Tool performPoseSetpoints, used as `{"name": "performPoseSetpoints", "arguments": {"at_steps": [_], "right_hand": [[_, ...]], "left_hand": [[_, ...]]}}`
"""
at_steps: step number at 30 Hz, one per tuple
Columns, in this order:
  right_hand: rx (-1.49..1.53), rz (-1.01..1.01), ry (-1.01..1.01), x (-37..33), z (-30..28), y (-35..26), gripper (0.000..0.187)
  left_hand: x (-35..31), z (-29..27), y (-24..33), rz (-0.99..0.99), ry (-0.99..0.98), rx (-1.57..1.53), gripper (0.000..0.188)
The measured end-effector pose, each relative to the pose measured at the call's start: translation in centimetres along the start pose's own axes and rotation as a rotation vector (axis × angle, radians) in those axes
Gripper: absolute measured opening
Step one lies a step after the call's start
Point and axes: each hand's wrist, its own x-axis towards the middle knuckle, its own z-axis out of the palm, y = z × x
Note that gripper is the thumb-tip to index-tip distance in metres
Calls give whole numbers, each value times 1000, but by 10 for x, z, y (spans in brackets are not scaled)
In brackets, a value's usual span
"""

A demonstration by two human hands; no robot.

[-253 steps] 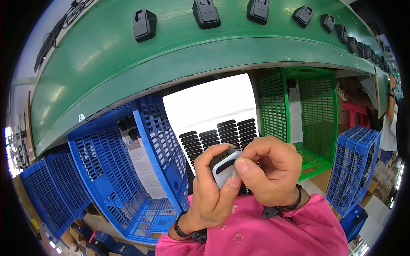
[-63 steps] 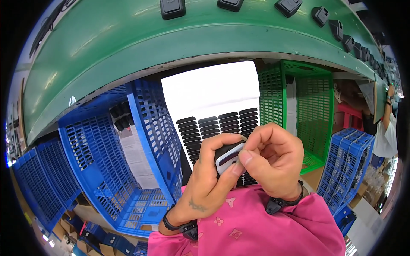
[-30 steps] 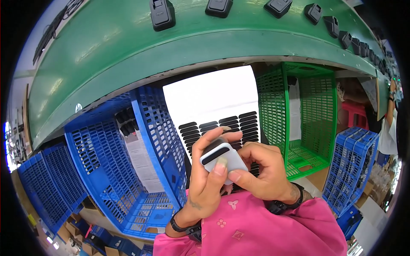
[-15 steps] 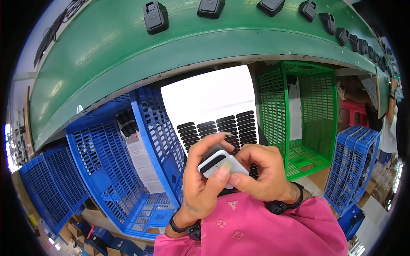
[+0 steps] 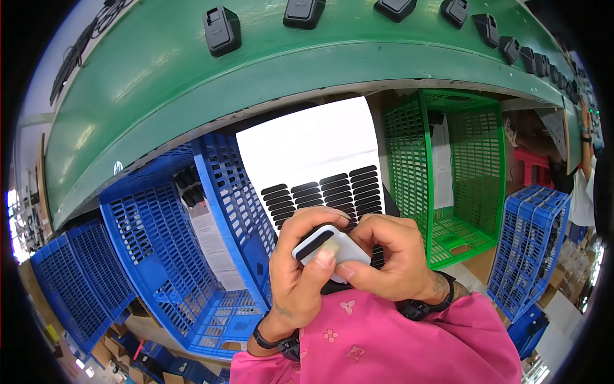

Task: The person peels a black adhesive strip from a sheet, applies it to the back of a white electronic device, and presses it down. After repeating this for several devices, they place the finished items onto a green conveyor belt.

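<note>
head view: both hands together, low centre, in front of the wearer's pink garment (image 5: 384,339). left hand (image 5: 299,269) pinching a small pale device (image 5: 352,251), thumb flat on its face, fingers curled round the far side. right hand (image 5: 393,259) meeting it from the other side, thumb and bent fingers gripping the nearer right corner. device held up off any surface, tilted, pale face toward the wearer; dark strip (image 5: 314,245) across its left end. dark band on each wrist.

just beyond the fingers, partly hidden by them: white sheet (image 5: 307,137), upper part bare, lower part carrying columns of black oblong stickers (image 5: 335,192).

left of the sheet, large blue crate (image 5: 151,281), printed paper (image 5: 216,249) and small black pieces (image 5: 187,185) inside. right of the sheet, green crate (image 5: 427,185), also with paper (image 5: 441,166) in it. further right, another blue crate (image 5: 531,246), near a red stool (image 5: 536,168).

across the top, green table (image 5: 160,109) bearing a spaced row of black docks (image 5: 222,32), curving off to the right. far right rim: another person's arm (image 5: 585,147).
</note>
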Motion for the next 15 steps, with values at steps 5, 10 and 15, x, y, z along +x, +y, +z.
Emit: {"name": "performPoseSetpoints", "arguments": {"at_steps": [5, 10, 15], "right_hand": [[92, 120, -44, -3, -5, 1, 24], [-36, 71, -230, -1, -19, 8, 25], [-94, 90, -314, 12, -1, -1, 22]], "left_hand": [[0, -7, -1, 94, -46, 101, 35], [-16, -37, 8, -231, -303, 276, 66], [-11, -33, 19, -280, -454, 471, 83]]}}
